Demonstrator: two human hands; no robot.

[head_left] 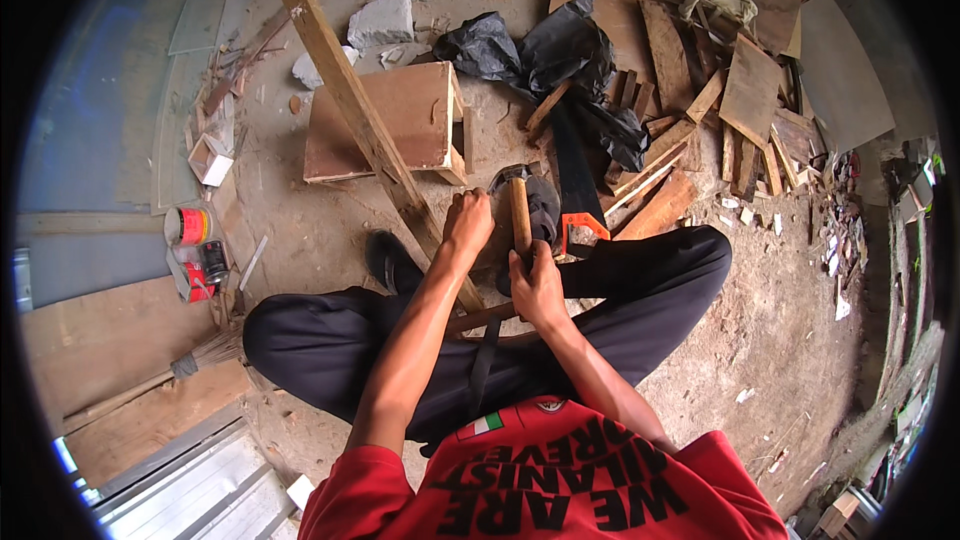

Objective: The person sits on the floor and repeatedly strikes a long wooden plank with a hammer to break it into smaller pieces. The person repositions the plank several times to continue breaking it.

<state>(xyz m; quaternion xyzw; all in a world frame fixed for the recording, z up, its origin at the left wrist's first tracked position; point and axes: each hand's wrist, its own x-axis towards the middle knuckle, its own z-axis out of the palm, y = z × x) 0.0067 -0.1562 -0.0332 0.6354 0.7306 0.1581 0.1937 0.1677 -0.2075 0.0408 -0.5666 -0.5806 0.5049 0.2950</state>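
Note:
My right hand [540, 285] is wrapped round the wooden handle [520, 218] of what looks like a hammer, held upright between my knees. Its dark head at the far end blends into the dark things behind it. My left hand [468, 225] is closed just left of the handle; whatever its fingers hold is hidden. A long wooden beam [350, 90] slants past that hand, down toward my lap. A short wooden strip [482, 319] lies across below my hands. Just right of the hammer, a handsaw with an orange handle [582, 227] lies with its dark blade pointing away.
Beyond the beam stands a wooden box [380, 120], with pale broken blocks [382, 22] behind it. Black plastic sheeting [565, 45] and a heap of scrap boards [750, 90] fill the far right. Red cans [190, 227] stand at the left, near glass sheets [130, 110].

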